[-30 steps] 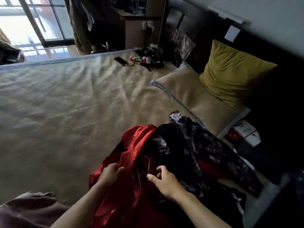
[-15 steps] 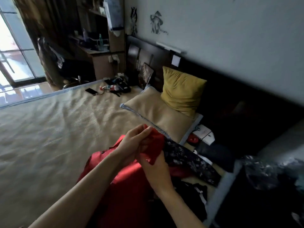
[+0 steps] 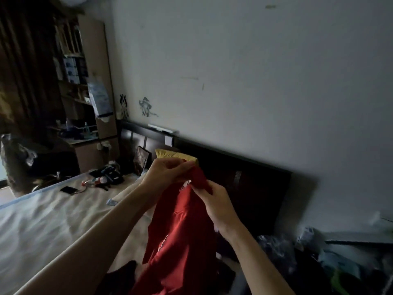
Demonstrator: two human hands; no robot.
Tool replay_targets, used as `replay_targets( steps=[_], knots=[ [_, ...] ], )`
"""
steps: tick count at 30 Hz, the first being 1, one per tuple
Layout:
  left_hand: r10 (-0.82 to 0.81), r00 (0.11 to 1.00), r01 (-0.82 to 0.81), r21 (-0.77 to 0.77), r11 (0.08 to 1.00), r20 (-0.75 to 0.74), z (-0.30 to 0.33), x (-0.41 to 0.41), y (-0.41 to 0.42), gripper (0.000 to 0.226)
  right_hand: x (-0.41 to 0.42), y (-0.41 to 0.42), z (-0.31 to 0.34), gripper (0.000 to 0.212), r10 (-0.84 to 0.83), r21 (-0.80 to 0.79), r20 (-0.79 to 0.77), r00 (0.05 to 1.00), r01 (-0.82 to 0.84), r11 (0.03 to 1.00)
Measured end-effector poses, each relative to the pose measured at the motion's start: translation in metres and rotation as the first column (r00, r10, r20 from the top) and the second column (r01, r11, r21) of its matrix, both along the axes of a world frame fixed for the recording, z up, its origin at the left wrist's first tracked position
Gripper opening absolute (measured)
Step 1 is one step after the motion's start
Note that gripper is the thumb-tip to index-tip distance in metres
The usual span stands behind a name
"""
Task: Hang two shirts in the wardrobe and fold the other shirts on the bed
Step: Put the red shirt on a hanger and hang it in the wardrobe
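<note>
Stretching away to the left, the bed point(image 3: 53, 218) is offering a wide bare run of pale mat, its blue-trimmed far edge lying close to a phone point(image 3: 68, 190) and a small clutter of objects near the corner; to the right the dark headboard point(image 3: 238, 169) is closing the space along the wall, with a yellow pillow point(image 3: 176, 155) leaning against it. Both hands are gripping a red shirt point(image 3: 180, 231) up in the air above the near part of the bed. The left hand point(image 3: 168, 171) is pinching the shirt's top edge with its fingers curled shut on the fabric, and the right hand point(image 3: 214, 201) is clamping the same bunched top just beside it, slightly lower and to the right. The shirt is hanging below the two grips, its long axis running roughly vertical, and its lower end is trailing down toward dark clothes point(image 3: 123, 275) lying on the mat. Along the bed's right side, more dark, patterned garments point(image 3: 276, 250) are lying heaped, crowding that edge.
</note>
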State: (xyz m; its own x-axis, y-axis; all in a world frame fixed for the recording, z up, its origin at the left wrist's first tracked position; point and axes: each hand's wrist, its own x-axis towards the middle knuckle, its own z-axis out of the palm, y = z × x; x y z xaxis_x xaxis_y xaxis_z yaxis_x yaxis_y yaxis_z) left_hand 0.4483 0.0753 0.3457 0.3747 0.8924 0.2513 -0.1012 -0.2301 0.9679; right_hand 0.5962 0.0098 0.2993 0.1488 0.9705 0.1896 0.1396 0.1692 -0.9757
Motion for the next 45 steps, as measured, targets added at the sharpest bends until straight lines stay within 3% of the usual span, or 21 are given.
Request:
replay_targets(
  steps=[4,7,13,16,18,20,22,24,26,29,31,34,36,38,41,43,45],
  knots=[
    [-0.042,0.999,0.045,0.108,0.993,-0.034,0.024,0.039,0.006,0.027,0.052,-0.014,0.056,0.021,0.02,0.024,-0.186,0.982,-0.015,1.0],
    [-0.075,0.996,0.082,0.159,0.984,-0.049,0.028,0.078,0.017,0.03,0.082,-0.016,0.094,0.033,0.002,0.009,-0.256,0.967,0.0,1.0],
    [-0.138,0.989,0.15,0.298,0.943,-0.059,0.008,0.175,0.045,0.074,0.15,-0.021,0.146,0.044,-0.213,-0.026,-0.033,0.976,0.213,0.977],
    [-0.305,0.929,0.348,0.222,0.911,-0.209,0.009,0.222,0.057,0.037,0.194,-0.025,0.166,0.056,-0.333,0.022,-0.001,0.943,0.333,0.943],
    [-0.37,0.903,0.413,0.207,0.887,-0.22,0.012,0.251,0.073,0.051,0.223,-0.036,0.178,0.048,-0.406,0.124,0.094,0.909,0.394,0.911],
    [-0.416,0.886,0.45,0.17,0.877,-0.203,0.024,0.27,0.089,0.062,0.255,-0.052,0.185,0.035,-0.547,0.226,0.224,0.807,0.503,0.834],
    [-0.445,0.871,0.476,0.137,0.869,-0.206,0.045,0.286,0.098,0.05,0.289,-0.065,0.183,0.026,-0.69,0.3,0.4,0.603,0.625,0.72],
    [-0.468,0.861,0.499,0.156,0.852,-0.199,0.069,0.305,0.098,0.048,0.316,-0.073,0.178,0.031,-0.727,0.323,0.571,0.38,0.71,0.625],
    [-0.494,0.854,0.518,0.186,0.835,-0.162,0.093,0.327,0.093,0.045,0.34,-0.08,0.173,0.033,-0.688,0.269,0.653,0.316,0.754,0.6],
    [-0.496,0.858,0.513,0.272,0.814,-0.135,0.128,0.361,0.086,0.039,0.376,-0.093,0.163,0.017,-0.646,0.127,0.684,0.339,0.817,0.563],
    [-0.469,0.861,0.509,0.354,0.785,-0.197,0.147,0.385,0.082,0.04,0.404,-0.103,0.149,0.008,-0.62,0.066,0.707,0.339,0.842,0.535],
    [-0.4,0.874,0.486,0.468,0.738,-0.277,0.163,0.42,0.078,0.04,0.44,-0.12,0.123,0.027,-0.618,-0.008,0.703,0.352,0.872,0.489],
    [-0.36,0.874,0.485,0.543,0.686,-0.326,0.169,0.443,0.077,0.039,0.466,-0.136,0.107,0.024,-0.647,-0.054,0.649,0.399,0.873,0.485],
    [-0.331,0.852,0.521,0.591,0.616,-0.406,0.17,0.467,0.078,0.043,0.49,-0.155,0.094,0.015,-0.698,-0.099,0.498,0.516,0.833,0.545],
    [-0.3,0.805,0.582,0.582,0.568,-0.512,0.167,0.498,0.085,0.053,0.508,-0.183,0.086,0.037,-0.704,-0.133,0.255,0.663,0.745,0.653],
    [-0.343,0.741,0.659,0.524,0.54,-0.577,0.166,0.512,0.089,0.057,0.513,-0.2,0.089,0.053,-0.756,-0.067,0.135,0.641,0.767,0.638],
    [-0.426,0.64,0.759,0.439,0.481,-0.639,0.166,0.529,0.087,0.054,0.517,-0.217,0.099,0.077,-0.839,0.036,0.06,0.54,0.839,0.543]
  ],
)
